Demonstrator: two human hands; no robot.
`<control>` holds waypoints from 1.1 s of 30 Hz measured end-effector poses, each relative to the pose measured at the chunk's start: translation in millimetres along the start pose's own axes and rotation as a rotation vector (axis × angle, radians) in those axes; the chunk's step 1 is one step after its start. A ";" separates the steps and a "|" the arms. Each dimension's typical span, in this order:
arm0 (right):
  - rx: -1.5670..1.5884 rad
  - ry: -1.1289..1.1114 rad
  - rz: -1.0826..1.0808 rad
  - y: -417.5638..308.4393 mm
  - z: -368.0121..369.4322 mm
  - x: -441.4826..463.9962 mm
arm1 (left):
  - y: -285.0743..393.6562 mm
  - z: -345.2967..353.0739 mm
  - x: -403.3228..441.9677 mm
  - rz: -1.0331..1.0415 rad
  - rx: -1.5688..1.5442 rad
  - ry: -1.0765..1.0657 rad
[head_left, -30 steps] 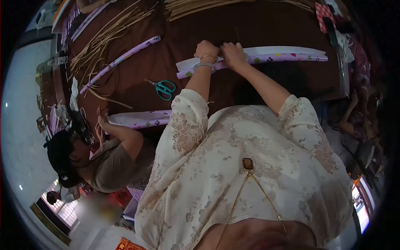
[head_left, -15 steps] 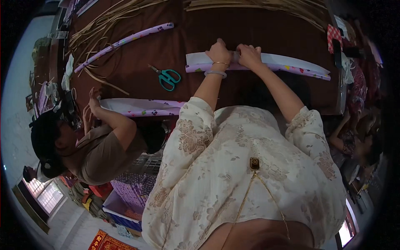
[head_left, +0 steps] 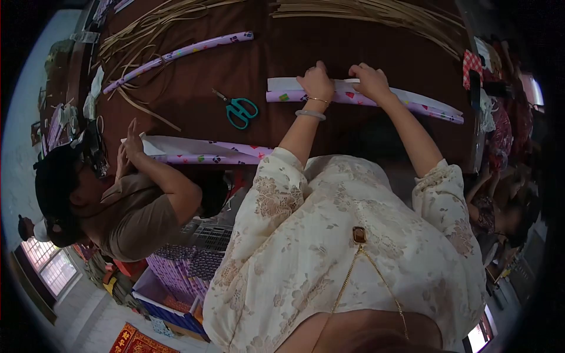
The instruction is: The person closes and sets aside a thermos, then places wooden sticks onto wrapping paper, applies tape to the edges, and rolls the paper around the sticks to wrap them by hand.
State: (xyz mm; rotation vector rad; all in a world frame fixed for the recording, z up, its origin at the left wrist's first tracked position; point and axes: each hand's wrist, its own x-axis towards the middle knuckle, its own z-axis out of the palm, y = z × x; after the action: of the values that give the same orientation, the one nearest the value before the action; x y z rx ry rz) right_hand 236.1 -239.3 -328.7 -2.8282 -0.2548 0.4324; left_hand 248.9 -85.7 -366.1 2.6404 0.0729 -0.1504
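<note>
A long purple patterned sheet (head_left: 294,96) with a white inner side lies partly rolled across the brown-covered table. My left hand (head_left: 318,82) is closed on it left of its middle, with a bracelet and a bangle at the wrist. A short way to the right, my right hand (head_left: 371,82) has its fingers curled over the white upper edge. The undersides of both hands' fingertips are hidden. Teal-handled scissors (head_left: 240,112) lie to the left of my left hand.
A finished-looking purple roll (head_left: 182,53) lies at upper left beside loose tan strips (head_left: 156,26). More strips (head_left: 371,10) lie at the back. A co-worker (head_left: 141,206) handles another purple sheet (head_left: 215,154) at left. A crate (head_left: 170,294) holds purple rolls.
The sheet has rolled further, showing more purple and a narrower white band. My hands have moved farther apart along it. The view has shifted slightly.
</note>
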 end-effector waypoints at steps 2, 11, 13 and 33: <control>-0.016 0.038 -0.024 7.9 5.6 -2.2 | -0.2 3.2 -1.0 0.010 0.011 0.034; -0.031 0.129 -0.098 13.7 7.9 -9.0 | -6.5 7.2 -8.0 0.136 0.080 0.053; -0.029 0.145 -0.100 12.7 8.0 -12.6 | -9.6 12.4 -8.0 0.160 0.121 0.082; -0.284 0.296 -0.315 13.9 -11.6 -1.4 | -26.4 14.4 -12.5 0.240 0.053 0.086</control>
State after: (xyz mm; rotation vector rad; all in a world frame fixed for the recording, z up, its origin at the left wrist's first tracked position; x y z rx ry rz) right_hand 240.3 -255.5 -321.6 -2.9938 -0.7348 -0.0985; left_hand 233.0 -69.7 -389.7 2.6818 -0.2218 0.0432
